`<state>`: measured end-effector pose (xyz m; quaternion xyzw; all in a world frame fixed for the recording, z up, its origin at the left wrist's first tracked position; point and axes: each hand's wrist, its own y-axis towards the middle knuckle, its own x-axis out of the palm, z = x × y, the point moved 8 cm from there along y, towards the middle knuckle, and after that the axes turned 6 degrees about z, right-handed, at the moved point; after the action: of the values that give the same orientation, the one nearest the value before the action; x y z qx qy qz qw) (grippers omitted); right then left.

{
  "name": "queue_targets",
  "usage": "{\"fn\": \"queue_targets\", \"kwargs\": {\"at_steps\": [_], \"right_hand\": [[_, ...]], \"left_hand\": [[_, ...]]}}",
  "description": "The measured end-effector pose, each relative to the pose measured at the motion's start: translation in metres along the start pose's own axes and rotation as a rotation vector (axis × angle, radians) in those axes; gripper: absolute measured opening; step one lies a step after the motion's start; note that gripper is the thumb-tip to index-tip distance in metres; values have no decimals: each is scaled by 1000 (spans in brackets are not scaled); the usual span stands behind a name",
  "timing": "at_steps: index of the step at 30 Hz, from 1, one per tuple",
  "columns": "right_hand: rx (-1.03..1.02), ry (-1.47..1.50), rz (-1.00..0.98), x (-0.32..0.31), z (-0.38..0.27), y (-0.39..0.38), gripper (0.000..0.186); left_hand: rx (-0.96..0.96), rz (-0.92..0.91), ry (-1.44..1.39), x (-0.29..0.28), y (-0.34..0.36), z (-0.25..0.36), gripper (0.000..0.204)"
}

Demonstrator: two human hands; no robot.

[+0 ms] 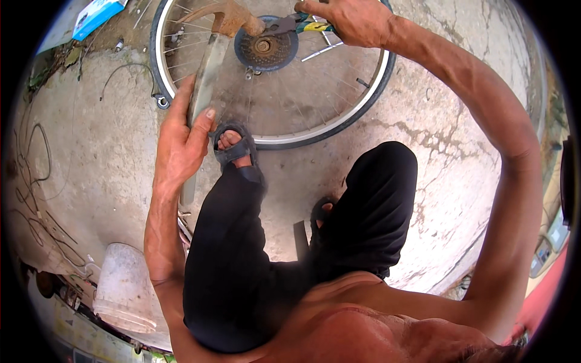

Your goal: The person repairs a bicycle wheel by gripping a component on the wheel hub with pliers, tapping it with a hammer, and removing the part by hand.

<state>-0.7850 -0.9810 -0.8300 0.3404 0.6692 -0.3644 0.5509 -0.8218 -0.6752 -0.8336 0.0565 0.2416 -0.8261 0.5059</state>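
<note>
A bicycle wheel [321, 134] with a rusty rear sprocket cluster [266, 51] lies flat on the concrete. My left hand [184, 136] is closed round the pale handle of a claw hammer [209, 81]. Its rusty head overlaps the left side of the sprockets in the picture, right by the jaws of a pair of pliers [290, 25]. My right hand [358, 23] grips the pliers by their green and yellow handles, mostly hidden under the fingers. Whether the hammer touches the pliers I cannot tell.
My sandalled foot [235, 144] is at the wheel's near edge. A dirty white bucket [125, 284] stands at the lower left, below loose cables [45, 163]. A blue and white box [98, 18] lies at the far left. The cracked concrete floor [448, 127] extends to the right.
</note>
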Motion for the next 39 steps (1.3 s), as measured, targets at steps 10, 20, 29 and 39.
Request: {"fn": "queue_targets", "kwargs": {"at_steps": [10,20,29,39], "right_hand": [[74,54,-74,3,5,0,43],[40,132,-55,18,1,-10,48],[228,629,97,32,-50,-49,68],[277,935,77,67,-136,-74,71]], "left_hand": [[159,219,-189,-38,-10,44,67],[30,52,63,-21,3,22,66],[-87,153,-334,-14,7,-17,62],[-183,-127,-639,40,4,-26,55]]}}
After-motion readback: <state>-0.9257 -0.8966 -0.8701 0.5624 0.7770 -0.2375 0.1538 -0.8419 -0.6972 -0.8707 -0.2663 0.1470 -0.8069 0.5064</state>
